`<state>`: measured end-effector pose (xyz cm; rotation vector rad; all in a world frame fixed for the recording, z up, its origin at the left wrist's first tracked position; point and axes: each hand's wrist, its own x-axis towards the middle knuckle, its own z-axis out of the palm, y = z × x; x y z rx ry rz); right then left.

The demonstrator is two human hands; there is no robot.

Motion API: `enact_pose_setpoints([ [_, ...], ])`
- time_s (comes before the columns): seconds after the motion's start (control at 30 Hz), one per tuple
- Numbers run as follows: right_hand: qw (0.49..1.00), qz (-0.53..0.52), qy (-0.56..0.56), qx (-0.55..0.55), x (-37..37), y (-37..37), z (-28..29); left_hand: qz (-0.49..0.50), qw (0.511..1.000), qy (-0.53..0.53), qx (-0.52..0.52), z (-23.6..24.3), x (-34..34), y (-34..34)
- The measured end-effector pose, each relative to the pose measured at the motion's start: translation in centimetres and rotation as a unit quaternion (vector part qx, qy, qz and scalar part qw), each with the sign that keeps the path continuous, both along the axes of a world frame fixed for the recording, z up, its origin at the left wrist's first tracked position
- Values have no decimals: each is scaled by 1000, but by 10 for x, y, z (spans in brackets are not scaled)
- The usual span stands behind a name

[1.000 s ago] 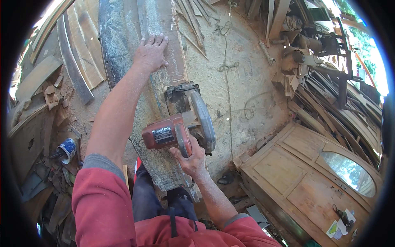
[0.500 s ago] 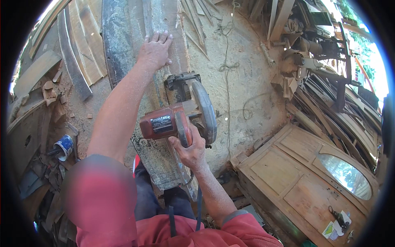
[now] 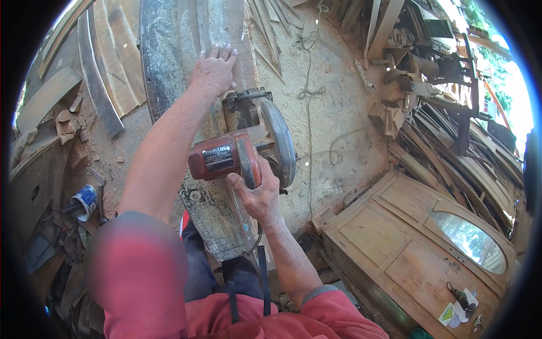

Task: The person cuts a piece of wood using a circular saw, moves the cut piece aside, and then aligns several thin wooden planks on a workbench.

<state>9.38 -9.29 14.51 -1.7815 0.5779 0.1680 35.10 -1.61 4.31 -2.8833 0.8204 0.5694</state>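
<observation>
A red circular saw (image 3: pixel 217 155) is grasped by its handle (image 3: pixel 248 164) in the right hand (image 3: pixel 258 191), with the fingers wrapped around the grip. The saw is held in the middle of the scene, over the right part of a long brown board (image 3: pixel 244 45), and its rounded guard (image 3: pixel 280 141) is turned to the right, beyond the board's edge. The left hand (image 3: pixel 214 72) is laid flat on the wood just past the far end of the saw, with the fingers slightly spread and nothing gripped. The board appears to be carried by a dusty surface (image 3: pixel 209 223).

For a good pass, the saw is best seated flat on the board, without being tipped toward the right, where no support is seen, and is best guided evenly rather than forced. Downward pressure from the left hand is useful against shifting, but little room is left between the 2 hands and the tool; a spot farther away and more to the left would be safer. The power cord (image 3: pixel 258 239), hung at the near side, should be routed clear of the cutting line. Whether the blade is being spun cannot be told. Loose strips (image 3: pixel 265 28) are strewn on the floor (image 3: pixel 347 85) at the far right.
</observation>
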Motion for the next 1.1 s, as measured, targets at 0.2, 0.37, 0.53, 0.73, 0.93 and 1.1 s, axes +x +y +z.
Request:
enact_pose_setpoints([
  [0.2, 999, 20, -39, -31, 14, 1, -3, -2, 1000, 17, 9, 0, 3, 0],
  [0.37, 996, 25, -67, -46, 23, 2, -6, -2, 1000, 25, 17, 3, 7, 0],
  [0.53, 998, 24, -45, -34, 32, 1, -4, -8, 999, 29, 16, 5, 9, -2],
  [0.73, 996, 25, -79, -46, 44, 3, -12, -18, 1000, 20, 12, -2, 10, 2],
  [0.93, 998, 13, -54, -8, 58, 3, -5, -11, 1000, 18, -17, -2, 17, 4],
  [1.1, 998, 11, -52, -20, 67, 2, -4, -18, 996, 88, -12, 16, 25, 1],
])
